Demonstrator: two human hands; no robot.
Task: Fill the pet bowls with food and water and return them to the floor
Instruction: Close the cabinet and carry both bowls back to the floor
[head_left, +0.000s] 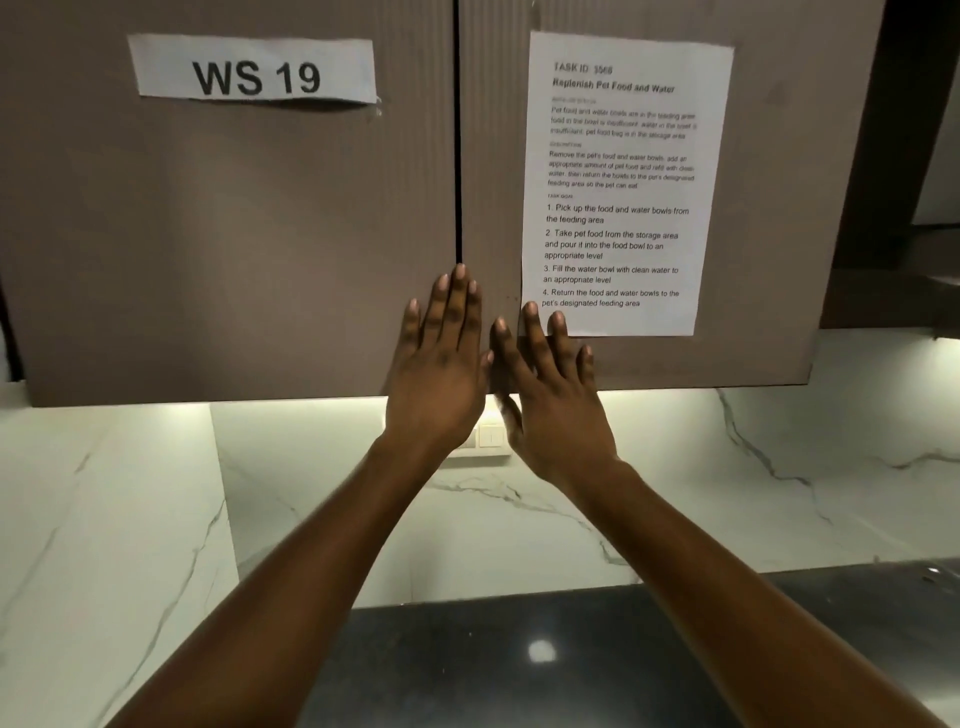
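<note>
No pet bowl, food bag or water source shows in the head view. My left hand (441, 358) and my right hand (550, 384) are both raised side by side in front of the lower edge of a brown wall cabinet (260, 234). Their backs face me and the fingers are spread, with nothing held. The left fingertips reach the dark gap between the two cabinet doors. The right fingertips overlap the bottom corner of a printed task sheet (623, 182) stuck on the right door.
A paper label reading WS 19 (254, 70) is taped on the left door. Below the cabinet runs a lit white marble backsplash (311, 493) with a white wall switch (491, 439) partly behind my hands. A dark glossy countertop (493, 665) lies at the bottom.
</note>
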